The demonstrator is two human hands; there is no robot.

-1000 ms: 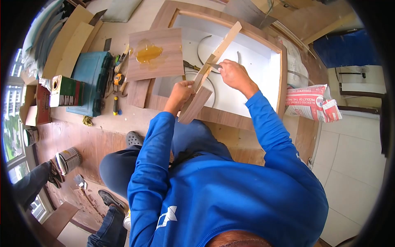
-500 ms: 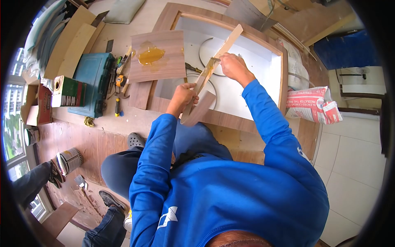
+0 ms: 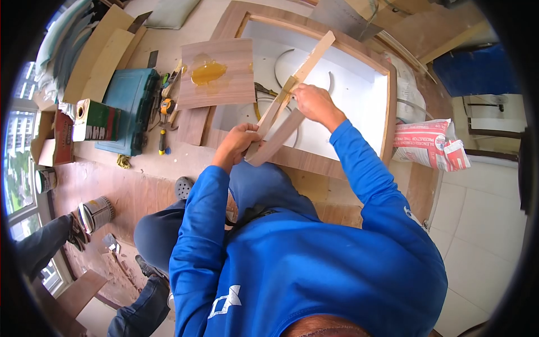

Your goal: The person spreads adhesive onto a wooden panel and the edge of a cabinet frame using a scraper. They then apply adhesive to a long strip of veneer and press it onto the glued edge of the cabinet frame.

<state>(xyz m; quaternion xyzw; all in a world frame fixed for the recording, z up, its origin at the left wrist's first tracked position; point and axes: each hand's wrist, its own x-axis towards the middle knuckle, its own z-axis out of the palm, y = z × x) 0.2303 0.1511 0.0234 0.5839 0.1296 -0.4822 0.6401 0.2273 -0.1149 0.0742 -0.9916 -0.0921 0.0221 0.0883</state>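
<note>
Right grip (image 3: 319, 105) hides whatever it holds; grey cushion (image 3: 171, 12) cut off by top edge

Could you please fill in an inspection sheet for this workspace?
Surface: tan flat worktop, bearing a white-lined wooden box.
Job's things: long thin wood-coloured strip, slanting over the box; flat brown wood-grain panel with glossy amber puddle.
Clutter: teal plastic case, green-and-white metal can, yellow-and-black screwdriver.
Hands: bare left hand grips the strip's lower part; right hand at its middle, grip unclear.
Cables: thin curved grey strands inside the box; cannot tell whether cable.
Surroundings: red-and-white cement bag right of the box; another person's dark trouser leg, lower left.
</note>
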